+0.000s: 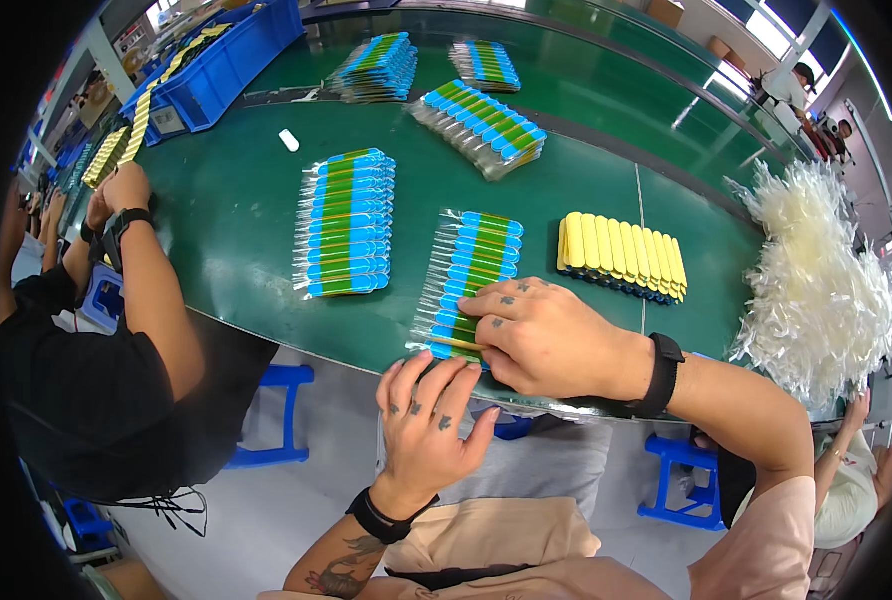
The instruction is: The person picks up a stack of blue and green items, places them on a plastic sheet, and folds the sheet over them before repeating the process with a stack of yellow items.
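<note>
In front of me on the green table lies a row of overlapping blue-and-green nail-file-like strips (486, 245), each with rounded ends and a clear plastic sleeve. My right hand (556, 340) rests on the row's near part, fingers bent and closed over the strips. A thin yellowish edge (453, 342) shows beside its fingertips. My left hand (428, 425) is at the table's front edge, fingers stretched and apart, their tips at the near end of the row. What lies under the right palm is hidden.
Another sleeved stack (344, 225) lies left, with more stacks (481, 128) farther back. Unwrapped yellow strips (621, 255) sit to the right, beside a heap of clear plastic sleeves (816, 280). A blue bin (226, 65) stands far left. A co-worker's arm (151, 280) works at the left.
</note>
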A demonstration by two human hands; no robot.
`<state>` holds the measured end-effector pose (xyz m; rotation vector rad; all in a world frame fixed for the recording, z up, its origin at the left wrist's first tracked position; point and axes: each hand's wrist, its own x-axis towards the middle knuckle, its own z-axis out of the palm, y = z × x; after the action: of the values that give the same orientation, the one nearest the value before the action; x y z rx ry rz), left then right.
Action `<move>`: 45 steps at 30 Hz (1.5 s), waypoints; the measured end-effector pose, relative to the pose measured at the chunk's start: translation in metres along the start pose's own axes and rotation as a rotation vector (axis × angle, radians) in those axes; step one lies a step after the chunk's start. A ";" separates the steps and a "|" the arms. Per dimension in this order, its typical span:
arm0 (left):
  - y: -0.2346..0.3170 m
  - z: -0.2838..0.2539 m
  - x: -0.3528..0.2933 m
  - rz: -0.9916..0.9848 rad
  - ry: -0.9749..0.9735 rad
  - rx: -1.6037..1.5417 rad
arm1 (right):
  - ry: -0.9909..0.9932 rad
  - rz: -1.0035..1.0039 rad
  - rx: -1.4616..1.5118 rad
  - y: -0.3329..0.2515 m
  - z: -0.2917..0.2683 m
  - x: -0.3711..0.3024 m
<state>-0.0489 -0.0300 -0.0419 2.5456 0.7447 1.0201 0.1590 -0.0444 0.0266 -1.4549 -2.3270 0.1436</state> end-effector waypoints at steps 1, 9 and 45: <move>0.001 0.000 0.001 -0.019 -0.051 0.060 | -0.022 0.032 0.021 0.000 0.000 0.000; 0.012 0.000 0.008 -0.056 -0.157 0.141 | 0.230 0.474 0.470 0.014 -0.037 0.012; 0.013 -0.019 0.025 0.209 0.154 -0.127 | 0.495 0.643 1.150 -0.012 -0.118 -0.005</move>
<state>-0.0419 -0.0249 -0.0092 2.4937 0.4411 1.2987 0.1950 -0.0681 0.1375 -1.2753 -0.9473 0.9695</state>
